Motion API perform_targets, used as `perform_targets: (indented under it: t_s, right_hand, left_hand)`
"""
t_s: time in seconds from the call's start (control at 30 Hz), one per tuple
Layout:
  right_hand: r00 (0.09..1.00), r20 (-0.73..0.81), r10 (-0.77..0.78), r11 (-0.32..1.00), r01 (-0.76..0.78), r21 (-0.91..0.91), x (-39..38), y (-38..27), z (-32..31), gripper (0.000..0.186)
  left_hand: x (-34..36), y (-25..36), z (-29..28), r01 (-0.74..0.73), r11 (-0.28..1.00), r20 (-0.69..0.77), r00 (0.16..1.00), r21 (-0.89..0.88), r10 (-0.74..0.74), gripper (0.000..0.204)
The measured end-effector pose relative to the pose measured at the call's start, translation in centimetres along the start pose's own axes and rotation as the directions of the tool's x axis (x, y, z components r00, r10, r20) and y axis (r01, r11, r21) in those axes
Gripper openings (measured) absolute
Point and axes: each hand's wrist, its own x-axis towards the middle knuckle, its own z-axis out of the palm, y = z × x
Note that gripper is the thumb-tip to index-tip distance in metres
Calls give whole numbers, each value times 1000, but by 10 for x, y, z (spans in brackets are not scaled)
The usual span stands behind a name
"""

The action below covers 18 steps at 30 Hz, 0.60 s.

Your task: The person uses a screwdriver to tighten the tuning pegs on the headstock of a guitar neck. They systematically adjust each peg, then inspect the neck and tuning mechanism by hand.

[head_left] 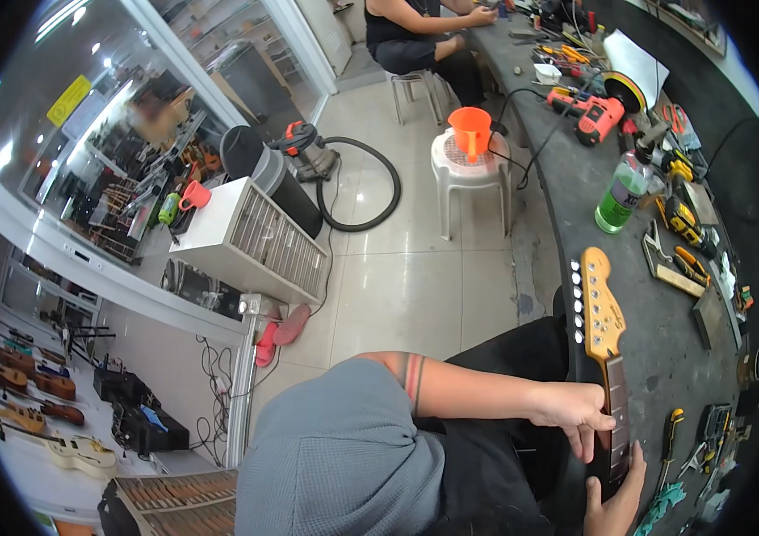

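A guitar neck (615,384) with a dark fingerboard lies along the bench edge in front of me. Its pale wooden headstock (603,304) points away and has a row of silver tuning pegs on its left side. My left hand (574,409) reaches across from the left, with its fingers bent round the near side of the neck and one tip on the fingerboard. Closer to me, my right hand (622,491) clasps the neck, thumb on one side and fingers on the other. The guitar's lower part is out of sight.
The dark workbench (545,152) holds a green-liquid spray bottle (619,198), a red polisher (598,118), a yellow-handled screwdriver (672,429) and hand tools. An orange jug (470,132) stands on a white stool (470,183). Beyond are a vacuum cleaner (308,152) and a seated person (406,31).
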Motion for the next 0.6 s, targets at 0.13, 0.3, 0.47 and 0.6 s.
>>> perform_targets:
  t_s: [0.13,0.3,0.47,0.6]
  right_hand:
    - [994,-94,61,993,-70,-100,2,-3,18,65]
    - [989,-145,20,990,-40,-133,-11,18,26,62]
    - [912,-390,-130,970,36,-240,-26,26,33,40]
    - [827,-486,-284,956,285,-73,-30,32,56,40]
  left_hand:
    - [-4,9,13,14,984,-1,1000,177,-14,44]
    - [-8,8,16,-33,962,-14,999,270,38,36]
    - [-15,-4,12,-147,933,-13,987,327,160,28]
    - [-17,-17,-10,-262,912,188,959,314,211,27]
